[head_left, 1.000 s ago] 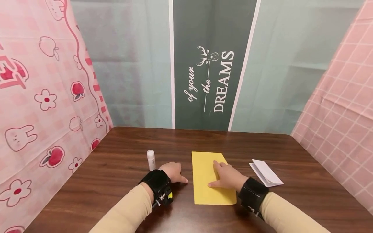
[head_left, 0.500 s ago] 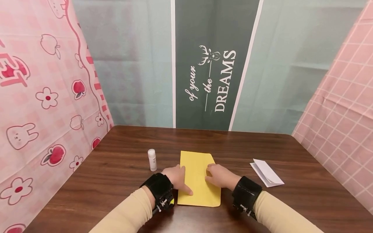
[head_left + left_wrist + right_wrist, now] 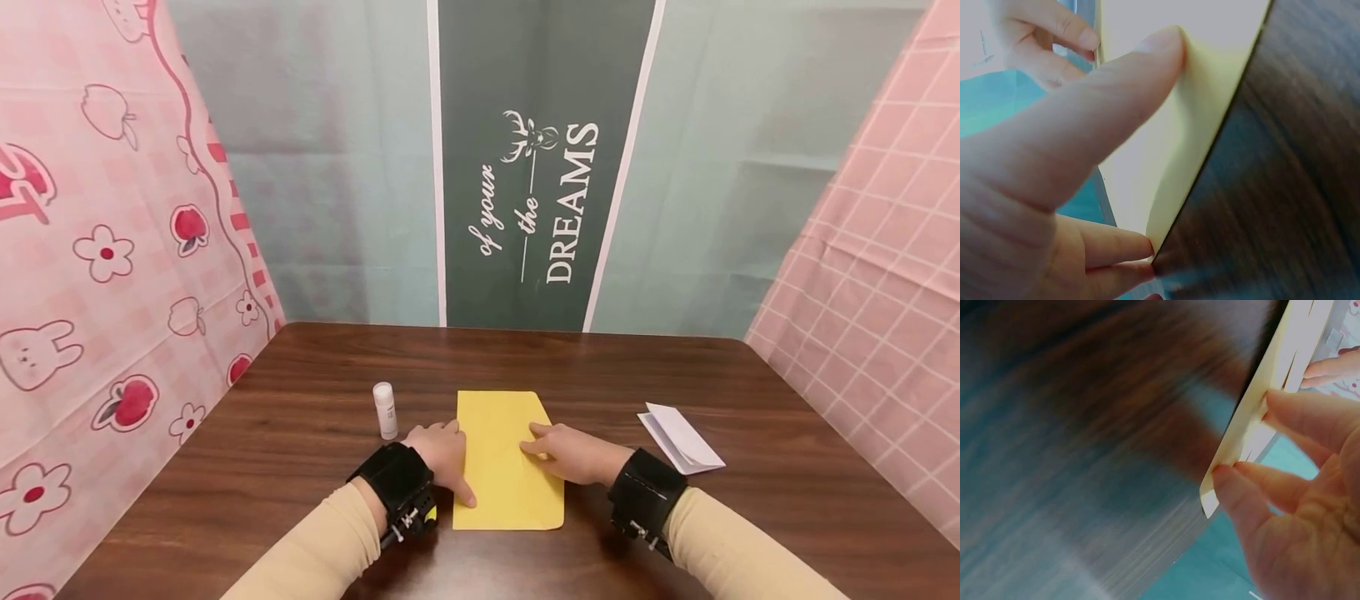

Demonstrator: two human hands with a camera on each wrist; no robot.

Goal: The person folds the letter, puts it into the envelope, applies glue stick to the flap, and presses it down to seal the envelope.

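A flat yellow paper piece [image 3: 498, 492] with trimmed right corners lies on the table between both hands; I cannot tell whether it is an envelope. My left hand [image 3: 444, 457] rests along its left edge, the straight thumb lying on top. In the left wrist view, fingertips of the left hand [image 3: 1041, 169] touch the paper's edge [image 3: 1200, 119]. From the right, my right hand [image 3: 577, 452] touches the paper with its fingertips. A layered edge of the yellow paper [image 3: 1250, 415] shows in the right wrist view, fingertips of the right hand [image 3: 1310, 500] against it.
A white glue stick [image 3: 385, 411] stands upright left of the paper. Off to the right lies a folded white sheet [image 3: 681, 437]. The brown wooden table [image 3: 600, 367] is bounded by hanging cloths at its back and sides.
The yellow paper has slid left, to my left hand, whose thumb now lies on it. My right hand moved left along with the paper. The glue stick and white sheet stayed in place.
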